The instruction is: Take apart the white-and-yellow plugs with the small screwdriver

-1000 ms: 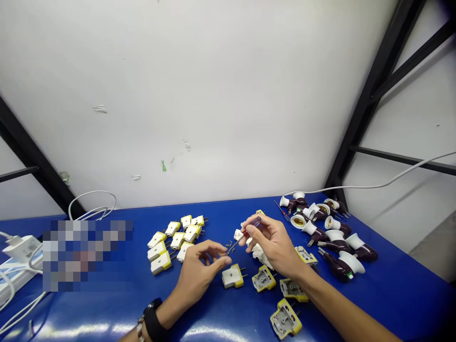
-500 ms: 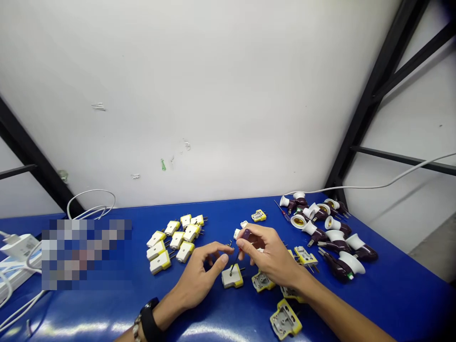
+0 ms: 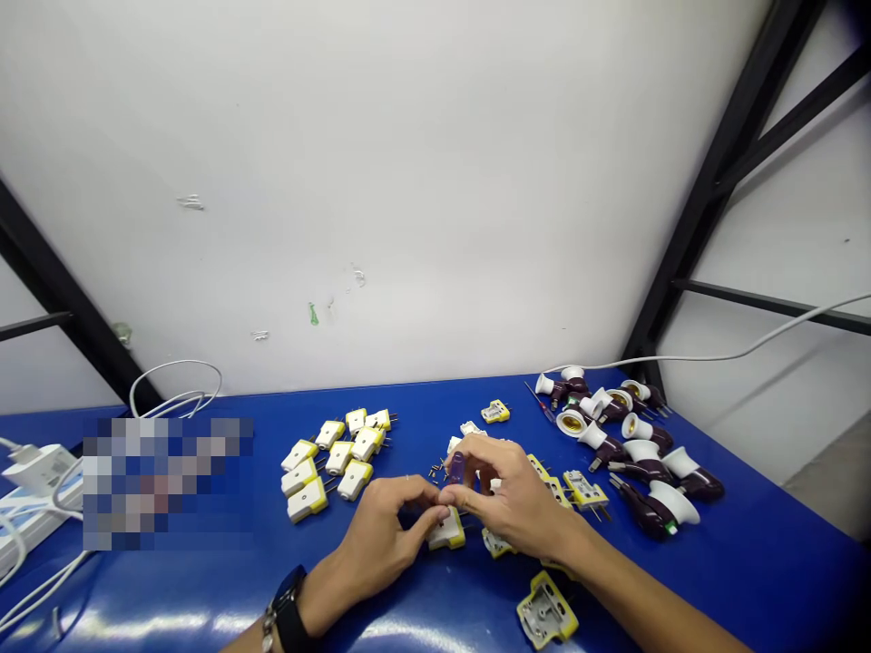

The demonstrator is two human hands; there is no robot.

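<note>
My right hand (image 3: 513,494) is closed round a screwdriver (image 3: 456,468) with a dark purple handle, held upright over a white and yellow plug (image 3: 447,533). That plug lies on the blue table, partly covered by my fingers. At the screwdriver's lower end, the thumb and forefinger of my left hand (image 3: 385,531) are pinched together; what is between them is hidden. Small screws (image 3: 436,472) are scattered just behind my hands. Under and beside my right hand lie open plug halves (image 3: 546,610) with their grey insides showing.
Several closed white and yellow plugs (image 3: 338,458) are grouped on the left. Purple and white lamp holders (image 3: 657,503) crowd the right, near a second screwdriver (image 3: 541,402). A power strip with white cables (image 3: 41,472) sits far left. A white wall rises behind the table.
My left thumb and forefinger have come together at the screwdriver's lower end. My right hand has moved slightly left and down, and the screwdriver now stands more upright.
</note>
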